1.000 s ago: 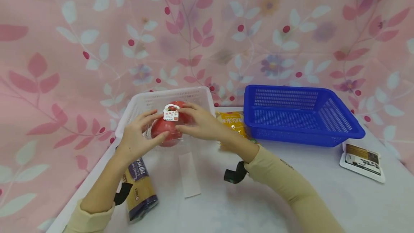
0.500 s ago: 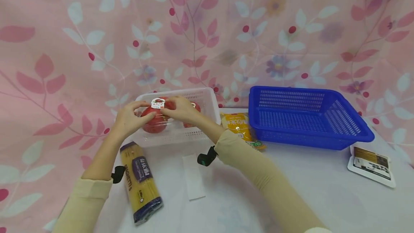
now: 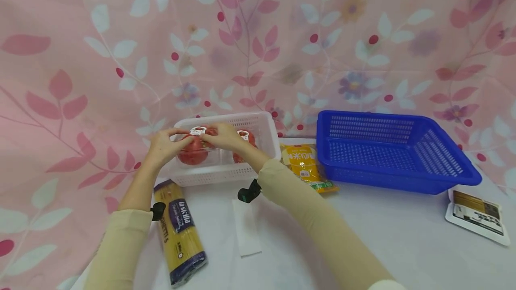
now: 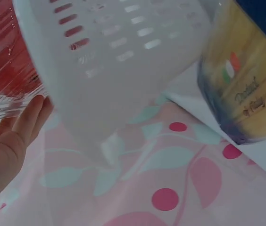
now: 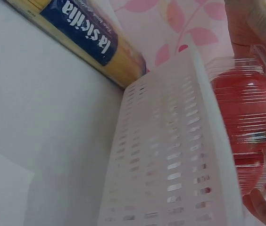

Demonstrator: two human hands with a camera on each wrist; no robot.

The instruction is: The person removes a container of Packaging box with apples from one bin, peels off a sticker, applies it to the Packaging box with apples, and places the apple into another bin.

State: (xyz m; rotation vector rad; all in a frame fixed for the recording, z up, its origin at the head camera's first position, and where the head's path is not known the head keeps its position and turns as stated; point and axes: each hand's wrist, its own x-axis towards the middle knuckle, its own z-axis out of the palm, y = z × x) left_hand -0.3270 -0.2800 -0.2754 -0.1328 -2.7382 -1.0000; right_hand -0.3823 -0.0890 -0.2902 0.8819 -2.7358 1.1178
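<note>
Both hands hold a clear plastic box of red tomatoes (image 3: 193, 153) with a white label, at the left part of the white basket (image 3: 225, 174). My left hand (image 3: 162, 149) grips its left side, and my right hand (image 3: 226, 137) its right side. In the left wrist view the left hand's fingers lie along the edge of the clear box (image 4: 1, 106), next to the basket wall. The right wrist view shows the box (image 5: 248, 113) just past the basket's rim. Another labelled pack of red tomatoes (image 3: 243, 140) sits in the basket's right part, partly hidden by my right wrist.
Spaghetti in a pack (image 3: 181, 232) lies in front of the basket, beside a white paper strip (image 3: 246, 229). A yellow food bag (image 3: 302, 164) lies between the white basket and a blue basket (image 3: 387, 178). A flat white-edged packet (image 3: 477, 216) is at far right.
Both hands have moved left with the tomato box, to the left part of the white basket. The second tomato pack and more of the spaghetti pack have come into sight.
</note>
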